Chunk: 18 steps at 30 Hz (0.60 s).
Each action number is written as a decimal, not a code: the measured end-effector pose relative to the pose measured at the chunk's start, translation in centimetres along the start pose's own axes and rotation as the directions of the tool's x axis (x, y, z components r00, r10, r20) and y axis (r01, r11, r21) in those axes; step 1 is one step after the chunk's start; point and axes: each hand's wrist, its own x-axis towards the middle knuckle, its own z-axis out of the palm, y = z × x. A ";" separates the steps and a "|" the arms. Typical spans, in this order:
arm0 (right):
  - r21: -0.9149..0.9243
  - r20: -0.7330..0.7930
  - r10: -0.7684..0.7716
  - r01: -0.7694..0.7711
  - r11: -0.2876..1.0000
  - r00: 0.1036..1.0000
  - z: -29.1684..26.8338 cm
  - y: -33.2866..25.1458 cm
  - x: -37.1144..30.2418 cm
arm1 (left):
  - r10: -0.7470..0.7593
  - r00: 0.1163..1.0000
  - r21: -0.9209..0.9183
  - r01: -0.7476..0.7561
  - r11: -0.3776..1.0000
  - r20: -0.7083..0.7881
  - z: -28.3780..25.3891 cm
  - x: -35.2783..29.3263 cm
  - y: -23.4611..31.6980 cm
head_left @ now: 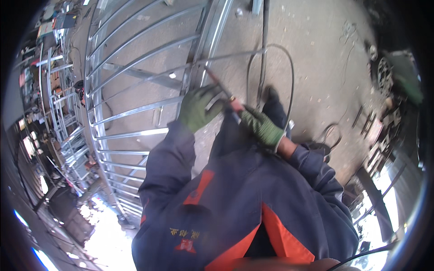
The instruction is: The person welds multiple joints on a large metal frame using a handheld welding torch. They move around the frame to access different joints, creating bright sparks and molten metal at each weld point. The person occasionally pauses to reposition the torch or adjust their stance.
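My right hand (263, 128), in a green knit glove, is closed around the reddish handle of a long thin tool (235, 105). Past a brass-coloured collar, its narrow dark-red shaft points up and left toward the metal frame. I cannot make out the tool's exact kind. My left hand (199, 107), gloved in green too, is beside that shaft, at the near side of the frame. Its fingers are parted, with a bright gap between them, and are partly blurred. A large silvery metal frame (129, 114) with several parallel bars spreads out to the left.
A dark cable (290, 67) loops over the concrete floor (323, 49) ahead of my foot (273, 101). Racks of metal profiles (56, 106) stand at far left. Mixed metal parts and a wheel-like item (384, 74) lie along the right side.
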 end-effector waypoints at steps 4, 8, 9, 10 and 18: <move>0.293 -0.005 0.050 -0.046 0.955 0.999 5.1 2.2 1.6 | 0.030 0.994 -0.099 -0.019 0.995 0.106 0.1 -0.2 -3.3; 0.501 0.012 -0.001 -0.006 0.865 1.000 8.3 3.2 2.3 | 0.062 0.998 -0.171 -0.056 0.984 0.031 1.1 -1.0 -5.1; 0.522 0.016 -0.017 0.006 0.853 1.000 8.6 3.4 2.6 | 0.056 0.998 -0.185 -0.053 0.981 0.013 1.3 -1.1 -5.3; 0.520 0.027 -0.001 -0.013 0.854 1.000 8.9 3.6 2.9 | 0.074 0.997 -0.171 -0.075 0.982 -0.011 1.4 -1.1 -5.5; 0.558 0.110 -0.046 -0.023 0.830 0.993 8.4 3.9 4.7 | -0.013 1.000 -0.125 0.010 0.992 -0.026 1.9 -1.1 -5.4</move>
